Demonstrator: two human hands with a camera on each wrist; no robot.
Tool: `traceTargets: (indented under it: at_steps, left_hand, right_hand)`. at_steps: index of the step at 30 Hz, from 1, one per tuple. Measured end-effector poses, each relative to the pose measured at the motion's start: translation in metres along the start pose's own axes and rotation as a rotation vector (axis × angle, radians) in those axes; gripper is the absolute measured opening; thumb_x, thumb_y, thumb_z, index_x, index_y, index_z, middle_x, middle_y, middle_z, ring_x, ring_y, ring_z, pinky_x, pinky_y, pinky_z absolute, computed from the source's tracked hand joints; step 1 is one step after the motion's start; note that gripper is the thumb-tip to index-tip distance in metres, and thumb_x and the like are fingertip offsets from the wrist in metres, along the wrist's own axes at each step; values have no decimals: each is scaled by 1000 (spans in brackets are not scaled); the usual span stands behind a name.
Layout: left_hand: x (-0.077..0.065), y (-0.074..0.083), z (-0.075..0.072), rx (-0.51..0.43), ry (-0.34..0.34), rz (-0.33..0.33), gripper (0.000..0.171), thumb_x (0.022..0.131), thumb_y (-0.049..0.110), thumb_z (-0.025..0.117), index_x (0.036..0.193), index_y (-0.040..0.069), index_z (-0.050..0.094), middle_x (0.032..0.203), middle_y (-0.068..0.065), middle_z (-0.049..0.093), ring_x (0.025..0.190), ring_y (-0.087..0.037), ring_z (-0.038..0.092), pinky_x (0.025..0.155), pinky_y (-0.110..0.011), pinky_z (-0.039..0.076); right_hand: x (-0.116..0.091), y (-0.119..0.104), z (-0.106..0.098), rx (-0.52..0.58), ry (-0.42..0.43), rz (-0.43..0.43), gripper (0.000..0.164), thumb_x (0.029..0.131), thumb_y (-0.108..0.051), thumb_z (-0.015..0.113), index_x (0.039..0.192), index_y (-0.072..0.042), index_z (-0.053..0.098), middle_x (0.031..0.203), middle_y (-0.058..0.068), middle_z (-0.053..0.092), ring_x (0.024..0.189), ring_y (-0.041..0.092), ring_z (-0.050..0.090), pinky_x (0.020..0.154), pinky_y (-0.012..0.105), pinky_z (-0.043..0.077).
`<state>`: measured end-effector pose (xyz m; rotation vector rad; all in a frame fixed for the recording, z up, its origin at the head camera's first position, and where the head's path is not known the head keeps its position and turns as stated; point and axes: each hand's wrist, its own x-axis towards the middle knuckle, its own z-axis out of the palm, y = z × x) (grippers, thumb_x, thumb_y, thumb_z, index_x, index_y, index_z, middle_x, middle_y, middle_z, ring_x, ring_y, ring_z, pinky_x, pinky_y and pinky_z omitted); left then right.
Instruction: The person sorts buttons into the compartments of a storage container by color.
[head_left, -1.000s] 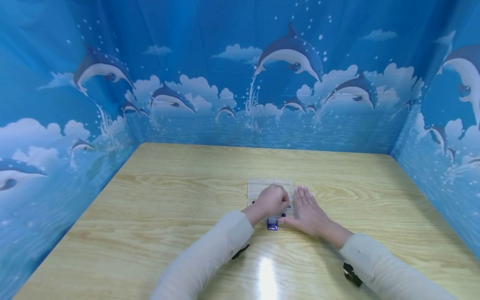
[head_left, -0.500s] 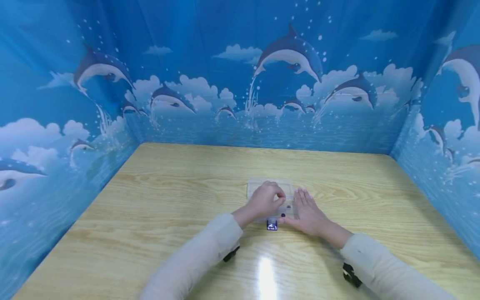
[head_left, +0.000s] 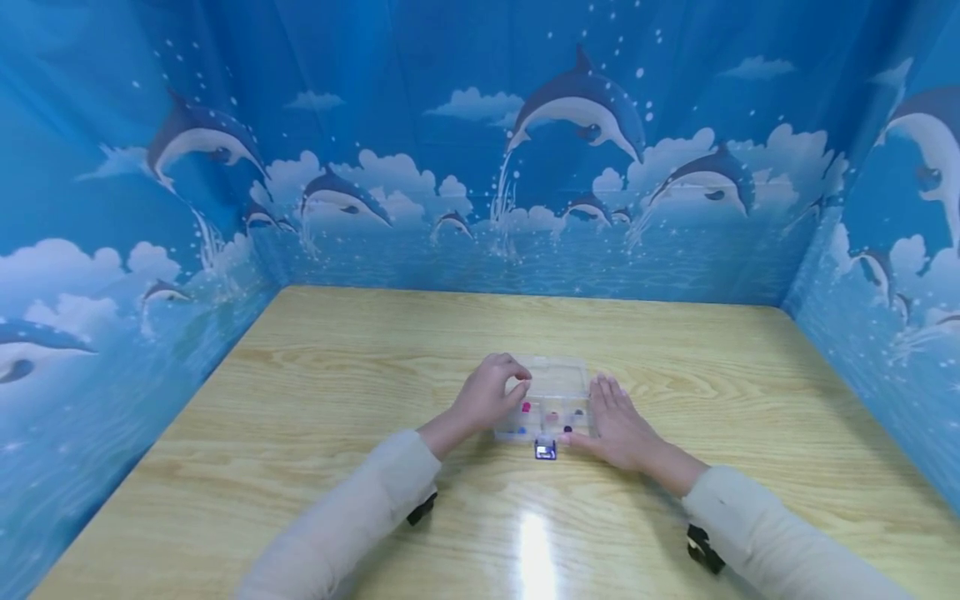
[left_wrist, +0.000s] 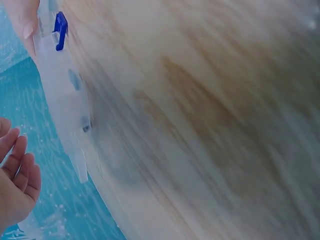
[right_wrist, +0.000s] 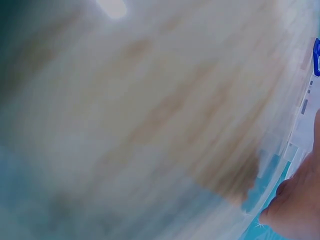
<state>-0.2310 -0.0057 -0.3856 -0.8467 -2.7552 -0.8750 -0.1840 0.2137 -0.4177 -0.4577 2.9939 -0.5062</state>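
A clear plastic compartment box lies on the table, its transparent lid swung back. At its front edge is a blue-purple latch. Inside I see small pieces: a pink one, a blue one, a pale orange one, a grey one and a dark one. My left hand hovers at the box's left side, fingers loosely bent; the left wrist view shows nothing between them. My right hand lies flat along the box's right side, thumb at its front edge.
A light wood-grain table stretches around the box. Blue dolphin-print curtains enclose it at the back and both sides. A bright glare patch shows on the tabletop in front.
My left hand has moved left from over the box's right compartments to its left side, uncovering the pieces inside. The fingers have parted slightly. My right hand stays put.
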Motion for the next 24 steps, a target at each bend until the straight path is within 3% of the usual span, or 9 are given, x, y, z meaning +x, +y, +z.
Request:
traceTargets:
  at_steps: [12, 18, 24]
  left_hand:
    - [-19, -20, -13, -39, 6, -37, 31, 92, 27, 56, 112, 4, 63, 116, -10, 62, 113, -25, 54, 100, -41, 43]
    - [-30, -26, -22, -36, 41, -46, 38, 91, 29, 58, 119, 3, 59, 125, -14, 57, 118, -30, 50, 103, -46, 39]
    - [-43, -30, -32, 68, 36, -16, 54, 89, 37, 57, 132, 4, 47, 137, -18, 45, 127, -35, 40, 105, -56, 30]
  right_hand:
    - [-2, 0, -2, 18, -20, 1, 97, 88, -57, 48, 140, 16, 11, 148, 35, 4, 138, 50, 4, 113, 57, 10]
    - [-6, 0, -13, 41, -4, 16, 94, 89, -54, 49, 141, 15, 12, 148, 35, 8, 136, 51, 8, 111, 59, 11]
    - [-13, 3, -26, -68, 48, 10, 96, 87, -60, 48, 142, 11, 15, 149, 30, 16, 136, 50, 16, 109, 62, 15]
